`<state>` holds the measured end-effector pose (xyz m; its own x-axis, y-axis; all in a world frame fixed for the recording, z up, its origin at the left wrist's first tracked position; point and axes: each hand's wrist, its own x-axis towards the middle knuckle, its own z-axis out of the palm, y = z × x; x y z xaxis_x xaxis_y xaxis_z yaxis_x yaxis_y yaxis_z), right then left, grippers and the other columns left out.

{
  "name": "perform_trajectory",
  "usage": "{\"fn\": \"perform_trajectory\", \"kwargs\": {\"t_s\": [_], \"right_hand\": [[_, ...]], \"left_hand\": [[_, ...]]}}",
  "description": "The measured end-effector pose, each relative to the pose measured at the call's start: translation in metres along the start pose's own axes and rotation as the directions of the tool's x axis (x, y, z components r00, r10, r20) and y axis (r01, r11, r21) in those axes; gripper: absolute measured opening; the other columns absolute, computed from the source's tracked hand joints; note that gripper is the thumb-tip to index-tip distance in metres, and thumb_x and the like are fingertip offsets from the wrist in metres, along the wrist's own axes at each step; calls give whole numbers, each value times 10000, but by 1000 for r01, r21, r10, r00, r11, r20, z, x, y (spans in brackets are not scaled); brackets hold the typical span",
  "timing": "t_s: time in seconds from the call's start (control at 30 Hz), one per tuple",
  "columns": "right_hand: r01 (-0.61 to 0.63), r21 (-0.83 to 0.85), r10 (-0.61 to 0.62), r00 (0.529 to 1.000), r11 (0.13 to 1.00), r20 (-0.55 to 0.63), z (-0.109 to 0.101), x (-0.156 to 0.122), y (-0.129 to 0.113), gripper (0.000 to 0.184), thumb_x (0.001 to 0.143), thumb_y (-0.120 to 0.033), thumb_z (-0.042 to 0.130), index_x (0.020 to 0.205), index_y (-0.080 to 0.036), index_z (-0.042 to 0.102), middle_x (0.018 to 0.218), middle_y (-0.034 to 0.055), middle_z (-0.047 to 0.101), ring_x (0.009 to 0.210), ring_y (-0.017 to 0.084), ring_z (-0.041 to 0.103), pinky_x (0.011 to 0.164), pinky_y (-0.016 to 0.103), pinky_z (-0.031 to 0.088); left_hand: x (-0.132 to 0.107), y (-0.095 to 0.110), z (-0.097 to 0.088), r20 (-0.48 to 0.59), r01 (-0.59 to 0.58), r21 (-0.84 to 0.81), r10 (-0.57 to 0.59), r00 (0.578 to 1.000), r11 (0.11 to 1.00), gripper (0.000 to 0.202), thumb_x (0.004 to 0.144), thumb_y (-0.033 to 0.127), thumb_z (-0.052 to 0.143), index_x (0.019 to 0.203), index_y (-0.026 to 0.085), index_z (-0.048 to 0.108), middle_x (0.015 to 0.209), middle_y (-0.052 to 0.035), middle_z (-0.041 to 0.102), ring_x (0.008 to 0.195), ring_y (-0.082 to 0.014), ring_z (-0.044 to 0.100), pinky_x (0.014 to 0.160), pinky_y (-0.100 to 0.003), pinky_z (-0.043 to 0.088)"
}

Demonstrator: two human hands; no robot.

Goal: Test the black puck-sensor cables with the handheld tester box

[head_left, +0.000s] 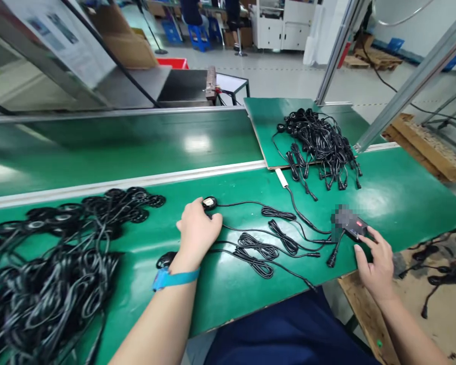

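Observation:
My left hand (199, 228), with a blue wristband (175, 278), is closed at a round black disc (210, 203) with a pale centre, which sits at its thumb and index finger. A thin black cable (239, 204) leads from the disc towards a small black box (354, 224) with a red display, partly blurred. My right hand (376, 261) touches the near edge of this box with fingertips, fingers apart. Between the hands lie several tied cable bundles (256, 247) with plug ends. Another black disc (166, 260) is partly hidden behind my left wrist.
A large heap of black cables and discs (49, 284) covers the left of the green table (220, 304). Another cable pile (319, 137) lies on a raised green board (258, 116). A metal post (414, 76) rises at right. Below right, an open carton (410, 314) holds more cables.

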<state>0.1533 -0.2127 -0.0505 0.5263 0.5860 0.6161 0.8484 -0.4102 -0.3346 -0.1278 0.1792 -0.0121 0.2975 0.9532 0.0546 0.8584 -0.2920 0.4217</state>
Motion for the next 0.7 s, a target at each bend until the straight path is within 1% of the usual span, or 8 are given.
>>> {"fn": "perform_trajectory", "kwargs": {"t_s": [0.07, 0.13, 0.23, 0.33, 0.43, 0.57, 0.7], "right_hand": [[-3, 0, 3, 1000, 1000, -4, 0, 1, -1, 258, 998, -375, 619, 1191, -212, 670, 1450, 136, 556, 1294, 334, 560, 1096, 542, 425], [-5, -2, 4, 1000, 1000, -8, 0, 2, -2, 256, 999, -381, 609, 1177, -210, 677, 1450, 133, 559, 1292, 329, 563, 1097, 540, 431], [1, -6, -1, 1000, 1000, -13, 0, 2, 1, 269, 987, -404, 614, 1157, -209, 685, 1442, 128, 570, 1284, 325, 574, 1105, 537, 435], [-10, -21, 9, 1000, 1000, -19, 2, 0, 6, 288, 977, -429, 611, 1147, -209, 690, 1429, 120, 584, 1275, 329, 584, 1108, 533, 434], [-21, -66, 20, 1000, 998, -21, 5, -2, 11, 289, 975, -439, 594, 1143, -223, 690, 1414, 115, 598, 1253, 332, 603, 1084, 517, 451], [-6, -110, 4, 1000, 994, -26, 10, -4, 15, 261, 967, -419, 602, 1150, -250, 678, 1403, 116, 606, 1240, 337, 615, 1029, 478, 476], [3, -109, -6, 1000, 994, -27, 4, -5, 20, 258, 965, -410, 607, 1166, -259, 665, 1421, 117, 593, 1254, 350, 603, 1024, 489, 463]], "left_hand": [[6, -3, 3, -12, 11, -16, -11, 1000, 1000, 557, 826, 413, 552, 1314, 147, 583, 1250, -177, 644, 1234, -387, 577, 1018, -569, 483], [11, -7, 6, -55, 8, -63, -11, 998, 998, 468, 821, 464, 588, 1191, 183, 641, 1090, -130, 681, 1110, -354, 623, 969, -509, 507], [14, -14, 12, -131, -35, -128, 18, 991, 991, 380, 811, 465, 617, 1079, 199, 663, 919, -78, 666, 951, -304, 637, 892, -435, 519], [13, -17, 14, -155, -67, -152, 43, 987, 986, 351, 816, 449, 634, 1057, 196, 665, 889, -62, 654, 897, -281, 631, 855, -406, 512], [11, -17, 14, -158, -67, -159, 42, 987, 985, 316, 828, 425, 647, 1041, 193, 668, 884, -54, 653, 868, -264, 627, 826, -382, 501], [9, -16, 13, -158, -64, -178, 35, 987, 982, 270, 837, 395, 673, 1020, 196, 666, 863, -42, 640, 837, -246, 616, 788, -354, 484], [11, -17, 14, -141, -68, -202, 40, 989, 977, 227, 844, 367, 696, 996, 200, 668, 842, -28, 621, 816, -233, 602, 759, -339, 465]]}}
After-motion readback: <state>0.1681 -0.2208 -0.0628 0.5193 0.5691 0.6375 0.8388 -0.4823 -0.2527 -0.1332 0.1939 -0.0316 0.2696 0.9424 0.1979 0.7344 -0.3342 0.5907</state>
